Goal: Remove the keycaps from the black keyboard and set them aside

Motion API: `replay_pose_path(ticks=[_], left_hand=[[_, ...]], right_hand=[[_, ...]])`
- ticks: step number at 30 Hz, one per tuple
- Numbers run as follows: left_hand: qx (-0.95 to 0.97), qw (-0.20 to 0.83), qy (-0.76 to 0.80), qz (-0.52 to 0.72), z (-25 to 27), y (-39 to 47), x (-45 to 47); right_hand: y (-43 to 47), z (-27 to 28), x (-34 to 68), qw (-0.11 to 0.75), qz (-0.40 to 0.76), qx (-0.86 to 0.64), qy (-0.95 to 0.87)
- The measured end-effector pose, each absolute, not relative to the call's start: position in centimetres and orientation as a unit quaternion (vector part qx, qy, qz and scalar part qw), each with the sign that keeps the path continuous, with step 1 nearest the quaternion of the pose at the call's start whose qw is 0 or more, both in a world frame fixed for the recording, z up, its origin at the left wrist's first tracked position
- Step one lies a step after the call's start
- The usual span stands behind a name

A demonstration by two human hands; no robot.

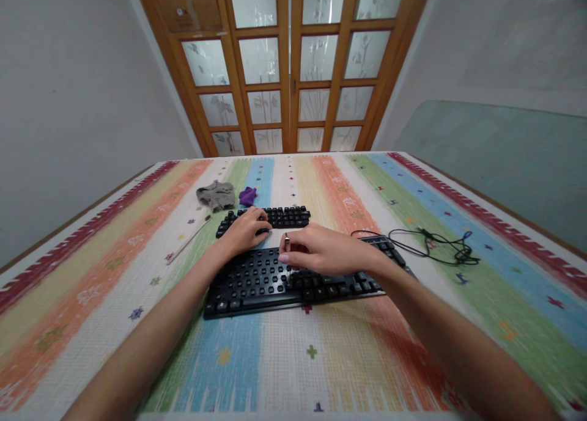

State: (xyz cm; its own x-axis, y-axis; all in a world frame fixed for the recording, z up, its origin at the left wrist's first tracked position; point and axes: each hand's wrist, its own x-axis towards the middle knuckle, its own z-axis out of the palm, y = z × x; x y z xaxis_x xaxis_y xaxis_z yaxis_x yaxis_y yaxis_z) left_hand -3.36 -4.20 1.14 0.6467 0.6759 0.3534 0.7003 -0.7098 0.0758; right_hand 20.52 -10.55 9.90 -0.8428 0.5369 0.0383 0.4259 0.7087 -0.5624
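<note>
A black keyboard (261, 277) lies in front of me. Its left part shows bare key posts, while keycaps (321, 291) sit on the right part and along the front left edge. Behind it, many loose black keycaps (288, 217) are laid out in rows. My left hand (245, 231) rests over the left end of those rows, fingers bent and thumb apart from them. Above the middle of the keyboard, my right hand (328, 250) is closed in a pinch on a small metallic tool (287, 242). The fingers partly hide this tool, and its lower end reaches toward the keys.
A grey cloth (216, 195) and a purple cloth (247, 195) lie behind the keycaps. A toothbrush-like stick (188, 241) with a dark head is to the left. The keyboard's black cable (440, 247) is coiled at the right. Everything rests on a striped tablecloth (114, 274).
</note>
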Motion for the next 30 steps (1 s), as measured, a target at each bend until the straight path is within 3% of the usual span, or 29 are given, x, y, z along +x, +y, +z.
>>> replay_pose_path(ticks=[30], left_hand=[[-0.912, 0.012, -0.377, -0.164, 3.0, -5.6, -4.5]], right_hand=[[-10.7, 10.3, 21.8, 0.104, 0.344, -0.26, -0.896]])
